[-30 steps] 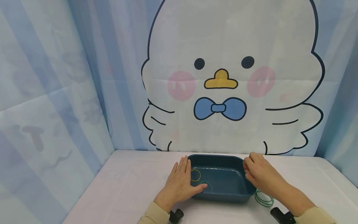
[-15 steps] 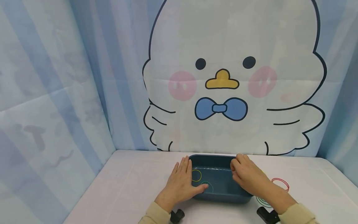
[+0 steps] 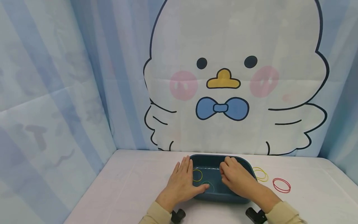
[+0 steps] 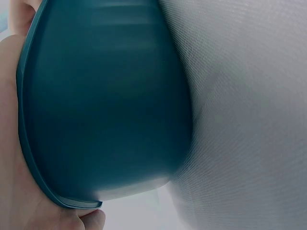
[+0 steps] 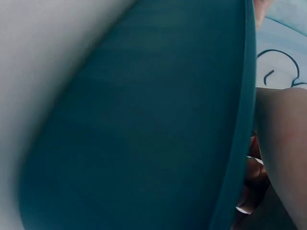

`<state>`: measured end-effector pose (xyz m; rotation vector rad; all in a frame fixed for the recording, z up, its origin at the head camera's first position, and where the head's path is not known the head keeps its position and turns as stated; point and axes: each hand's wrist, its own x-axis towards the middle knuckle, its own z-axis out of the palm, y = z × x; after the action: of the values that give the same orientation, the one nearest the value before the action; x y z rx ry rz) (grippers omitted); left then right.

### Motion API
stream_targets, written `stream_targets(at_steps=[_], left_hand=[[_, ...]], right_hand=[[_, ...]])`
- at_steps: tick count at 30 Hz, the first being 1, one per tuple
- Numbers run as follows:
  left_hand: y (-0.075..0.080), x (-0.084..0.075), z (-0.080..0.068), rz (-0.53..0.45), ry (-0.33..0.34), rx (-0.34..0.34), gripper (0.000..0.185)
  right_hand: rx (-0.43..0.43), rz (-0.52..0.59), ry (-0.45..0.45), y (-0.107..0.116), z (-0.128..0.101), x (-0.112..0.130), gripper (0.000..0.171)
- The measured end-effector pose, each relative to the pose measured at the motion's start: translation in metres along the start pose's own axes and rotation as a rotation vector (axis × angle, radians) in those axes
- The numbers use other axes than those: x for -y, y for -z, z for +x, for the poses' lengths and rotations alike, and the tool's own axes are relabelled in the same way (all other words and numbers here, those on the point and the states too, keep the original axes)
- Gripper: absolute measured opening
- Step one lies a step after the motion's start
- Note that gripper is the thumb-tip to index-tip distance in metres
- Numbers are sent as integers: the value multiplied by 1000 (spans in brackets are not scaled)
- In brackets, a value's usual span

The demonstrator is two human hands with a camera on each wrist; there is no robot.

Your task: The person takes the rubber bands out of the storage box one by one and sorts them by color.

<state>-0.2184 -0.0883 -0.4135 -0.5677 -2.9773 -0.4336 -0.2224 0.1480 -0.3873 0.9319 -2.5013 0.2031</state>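
Note:
A dark teal tray (image 3: 212, 156) sits on the white table near me. In the head view my left hand (image 3: 181, 182) lies flat against its left rim, fingers straight and thumb over the near edge. The left wrist view shows the tray's outer wall (image 4: 105, 105) against that palm (image 4: 8, 134). My right hand (image 3: 236, 180) reaches over the tray's right part with bent fingers. In the right wrist view those fingers (image 5: 249, 182) curl beyond the tray's rim (image 5: 240, 143); whether they hold anything is hidden. A yellow rubber band (image 3: 197, 175) and a green one (image 3: 209, 185) lie in the tray.
On the table right of the tray lie a yellow rubber band (image 3: 260, 174) and a red rubber band (image 3: 281, 185). A cloth backdrop with a cartoon chick (image 3: 223, 81) closes the back, and striped cloth stands at the left. Black wrist mounts (image 3: 177, 215) show at the bottom edge.
My right hand has moved left from the tray's right rim to over its inside, uncovering the yellow and red bands on the table. The left hand has stayed on the left rim.

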Motion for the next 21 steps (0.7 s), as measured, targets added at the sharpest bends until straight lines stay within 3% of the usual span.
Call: stream_targets(at_steps=[7,15,21], left_hand=[[0,0,-1,-3,-1,-1,109],[2,-1,-3,22,-23,-18,70],[3,-2,-3,46,-18,-20,64]], right_hand=[[41,29,-7,-8,3,5,26],[124,63,-40,-13,9,11,23],[131,73,-36,-15,14,13,22]])
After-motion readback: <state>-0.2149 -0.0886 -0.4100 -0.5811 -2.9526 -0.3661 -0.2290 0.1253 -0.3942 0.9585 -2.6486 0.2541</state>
